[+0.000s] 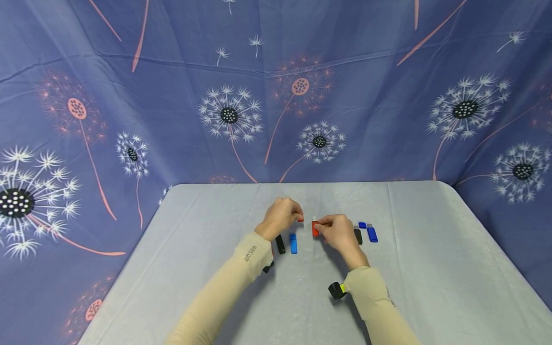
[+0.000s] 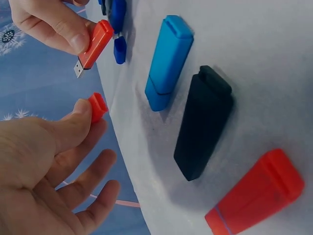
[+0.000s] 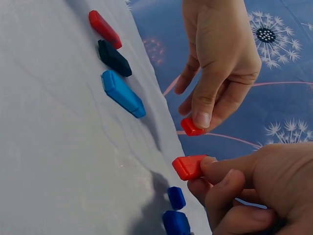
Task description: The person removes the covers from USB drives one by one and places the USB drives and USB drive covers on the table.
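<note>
My left hand [image 1: 280, 215] pinches a small red cap [image 2: 98, 106] between thumb and forefinger, the other fingers loosely spread in the left wrist view. In my right hand [image 1: 342, 234] a red USB stick [image 2: 97, 44] is held by thumb and fingers, its metal plug [image 2: 78, 69] bare. Cap and stick are apart, a short gap between them, both above the table. Below the hands lie a light blue USB stick [image 2: 168, 63], a black USB stick [image 2: 203, 122] and another red USB stick [image 2: 254, 193], each with its cap on.
Right of my right hand lie a dark blue USB stick [image 1: 373, 234] with its plug showing, its blue cap [image 1: 362, 225] and a black stick [image 1: 358, 235] partly behind the hand. A pale cloth covers the table [image 1: 431, 287]; a patterned blue curtain [image 1: 371, 96] hangs behind.
</note>
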Demonstrator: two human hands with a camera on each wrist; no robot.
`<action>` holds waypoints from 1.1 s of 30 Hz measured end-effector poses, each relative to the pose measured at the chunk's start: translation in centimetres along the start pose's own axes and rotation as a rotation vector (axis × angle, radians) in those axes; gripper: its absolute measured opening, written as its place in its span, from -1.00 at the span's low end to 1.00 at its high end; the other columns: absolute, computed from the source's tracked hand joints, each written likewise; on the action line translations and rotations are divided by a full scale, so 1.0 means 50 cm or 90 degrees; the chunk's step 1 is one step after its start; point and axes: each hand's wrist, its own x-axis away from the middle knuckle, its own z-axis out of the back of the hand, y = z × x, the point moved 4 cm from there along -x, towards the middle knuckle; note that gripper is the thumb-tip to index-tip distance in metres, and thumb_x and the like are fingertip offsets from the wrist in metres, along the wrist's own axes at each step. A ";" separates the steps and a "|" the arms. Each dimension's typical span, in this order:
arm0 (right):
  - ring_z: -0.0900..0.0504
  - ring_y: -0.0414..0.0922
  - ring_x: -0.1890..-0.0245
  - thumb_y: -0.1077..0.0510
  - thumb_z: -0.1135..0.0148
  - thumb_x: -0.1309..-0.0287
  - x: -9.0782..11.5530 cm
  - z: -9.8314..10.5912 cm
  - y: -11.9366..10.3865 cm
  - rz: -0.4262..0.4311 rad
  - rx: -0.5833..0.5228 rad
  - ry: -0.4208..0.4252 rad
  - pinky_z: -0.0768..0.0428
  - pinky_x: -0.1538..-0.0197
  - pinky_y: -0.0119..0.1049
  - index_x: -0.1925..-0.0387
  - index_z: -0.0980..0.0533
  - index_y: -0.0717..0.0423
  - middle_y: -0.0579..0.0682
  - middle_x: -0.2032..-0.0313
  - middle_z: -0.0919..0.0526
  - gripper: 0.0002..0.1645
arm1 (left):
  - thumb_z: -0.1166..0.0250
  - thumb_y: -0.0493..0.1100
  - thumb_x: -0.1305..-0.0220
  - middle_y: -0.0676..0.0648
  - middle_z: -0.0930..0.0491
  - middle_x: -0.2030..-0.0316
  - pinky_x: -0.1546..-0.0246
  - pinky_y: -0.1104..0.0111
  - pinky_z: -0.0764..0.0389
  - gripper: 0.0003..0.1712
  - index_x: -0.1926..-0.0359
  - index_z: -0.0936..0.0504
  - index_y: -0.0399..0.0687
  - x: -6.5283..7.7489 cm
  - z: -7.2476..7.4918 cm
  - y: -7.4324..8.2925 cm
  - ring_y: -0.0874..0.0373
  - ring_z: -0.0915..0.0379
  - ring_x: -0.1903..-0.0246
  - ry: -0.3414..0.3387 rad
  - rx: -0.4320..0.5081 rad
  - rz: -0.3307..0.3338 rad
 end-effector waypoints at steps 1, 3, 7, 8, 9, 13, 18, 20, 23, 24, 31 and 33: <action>-0.63 -0.16 0.62 0.14 -0.40 -0.31 -0.001 -0.001 0.001 0.000 0.000 0.001 -0.56 0.51 -0.29 0.09 -0.73 0.25 0.09 0.35 -0.79 -0.74 | -0.48 -0.17 -0.28 0.07 -0.81 0.34 0.19 0.34 -0.70 -0.94 0.33 -0.86 0.02 -0.001 -0.002 0.000 0.20 -0.73 0.26 -0.002 -0.001 -0.001; -0.62 -0.17 0.64 0.14 -0.40 -0.30 -0.002 -0.003 0.002 -0.001 0.001 0.002 -0.56 0.52 -0.30 0.11 -0.74 0.25 0.07 0.37 -0.79 -0.75 | -0.48 -0.17 -0.28 0.07 -0.81 0.33 0.20 0.35 -0.70 -0.95 0.31 -0.86 0.01 -0.001 -0.006 -0.002 0.20 -0.73 0.26 -0.008 -0.006 -0.002; -0.61 -0.18 0.64 0.14 -0.40 -0.30 -0.005 -0.008 0.005 -0.004 0.002 0.000 -0.55 0.53 -0.31 0.11 -0.74 0.26 0.07 0.38 -0.79 -0.75 | -0.48 -0.16 -0.28 0.06 -0.81 0.32 0.23 0.37 -0.69 -0.95 0.29 -0.86 0.00 -0.002 -0.014 -0.005 0.20 -0.73 0.26 -0.014 -0.016 -0.003; -0.61 -0.17 0.64 0.15 -0.40 -0.30 -0.005 -0.010 0.006 -0.005 0.002 0.000 -0.55 0.53 -0.31 0.12 -0.74 0.26 0.07 0.38 -0.79 -0.75 | -0.48 -0.16 -0.28 0.06 -0.81 0.32 0.23 0.37 -0.69 -0.95 0.29 -0.86 0.00 -0.002 -0.016 -0.005 0.20 -0.73 0.26 -0.015 -0.018 -0.002; -0.61 -0.17 0.64 0.16 -0.41 -0.30 -0.005 -0.011 0.007 -0.007 0.002 0.000 -0.54 0.53 -0.31 0.12 -0.74 0.26 0.08 0.38 -0.79 -0.76 | -0.48 -0.16 -0.28 0.06 -0.81 0.32 0.23 0.38 -0.69 -0.95 0.30 -0.86 0.01 -0.002 -0.018 -0.006 0.20 -0.73 0.26 -0.016 -0.019 -0.002; -0.61 -0.17 0.65 0.20 -0.42 -0.27 -0.006 -0.016 0.010 -0.004 0.005 0.007 -0.55 0.55 -0.32 0.16 -0.74 0.29 0.11 0.38 -0.79 -0.79 | -0.48 -0.14 -0.28 0.07 -0.81 0.32 0.23 0.40 -0.68 -0.94 0.32 -0.86 0.02 -0.004 -0.029 -0.004 0.21 -0.72 0.27 -0.020 -0.023 -0.002; -0.59 -0.20 0.68 0.24 -0.43 -0.23 -0.009 -0.023 0.010 0.006 0.008 0.020 -0.55 0.58 -0.33 0.25 -0.74 0.29 0.08 0.45 -0.78 -0.85 | -0.47 -0.12 -0.29 0.09 -0.79 0.35 0.26 0.42 -0.65 -0.92 0.34 -0.85 0.04 -0.009 -0.039 0.004 0.25 -0.68 0.33 -0.027 -0.035 0.004; -0.59 -0.20 0.69 0.25 -0.43 -0.22 -0.011 -0.025 0.009 0.008 0.011 0.026 -0.55 0.58 -0.33 0.29 -0.73 0.29 0.07 0.48 -0.77 -0.87 | -0.48 -0.11 -0.29 0.11 -0.79 0.37 0.28 0.42 -0.64 -0.92 0.35 -0.85 0.05 -0.011 -0.043 0.008 0.26 -0.66 0.35 -0.033 -0.043 0.009; -0.59 -0.22 0.69 0.25 -0.44 -0.20 -0.012 -0.026 0.006 0.007 0.023 0.035 -0.55 0.58 -0.34 0.34 -0.71 0.28 0.03 0.51 -0.75 -0.89 | -0.48 -0.10 -0.29 0.11 -0.78 0.39 0.29 0.40 -0.63 -0.91 0.36 -0.85 0.06 -0.014 -0.048 0.013 0.26 -0.64 0.37 -0.040 -0.057 0.011; -0.59 -0.22 0.69 0.25 -0.44 -0.20 -0.012 -0.026 0.006 0.005 0.028 0.037 -0.55 0.58 -0.34 0.36 -0.70 0.27 0.03 0.51 -0.75 -0.89 | -0.47 -0.10 -0.30 0.12 -0.78 0.39 0.31 0.41 -0.63 -0.91 0.36 -0.84 0.06 -0.015 -0.049 0.013 0.27 -0.63 0.39 -0.042 -0.061 0.010; -0.62 -0.13 0.55 0.23 -0.47 -0.18 -0.012 -0.030 0.006 0.004 0.063 0.061 -0.55 0.50 -0.32 0.46 -0.71 0.20 0.06 0.46 -0.76 -0.86 | -0.45 -0.15 -0.32 0.07 -0.79 0.38 0.41 0.48 -0.59 -0.91 0.31 -0.86 0.00 -0.013 -0.057 0.014 0.29 -0.61 0.47 -0.051 -0.036 0.004; -0.64 -0.12 0.53 0.22 -0.47 -0.18 -0.012 -0.032 0.006 0.009 0.068 0.064 -0.56 0.48 -0.31 0.47 -0.72 0.20 0.06 0.45 -0.77 -0.85 | -0.45 -0.16 -0.33 0.05 -0.80 0.38 0.41 0.47 -0.59 -0.91 0.31 -0.86 -0.01 -0.012 -0.057 0.014 0.28 -0.61 0.47 -0.051 -0.032 0.006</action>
